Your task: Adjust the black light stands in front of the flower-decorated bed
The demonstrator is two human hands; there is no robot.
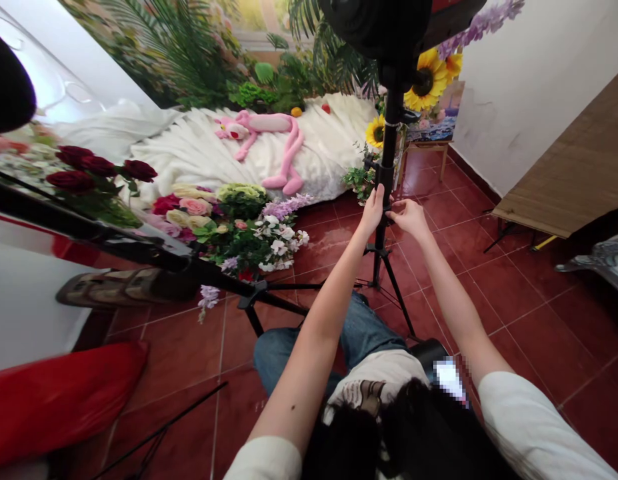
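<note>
Steadying the black stand [389, 133] with the left hand [373, 210], wrapped round the pole from the left, visible fingers pressed together, far fingertips hidden. Attending to the pole's right side with the right hand [411, 217], thumb and forefinger drawn close at the pole; cannot tell whether pinching a small knob there or merely touching. Look for the stand upright on the tiled floor [513, 293], just off the near right corner of the draped bed [333, 133], legs [399, 292] spread below both hands and a bulky dark head [376, 27] on top. To handle this well, probably best to hold the left grip firm before loosening anything, so as not to let the likely top-heavy upper part slide down. Turn any knob in small amounts, feeling for slip, then tighten fully before letting go. Hold the pole plumb too, away from the sunflowers [425, 80] beyond the bed's right end, and watch for the second stand [219, 275], slanting in from the left near the bed's front edge.
</note>
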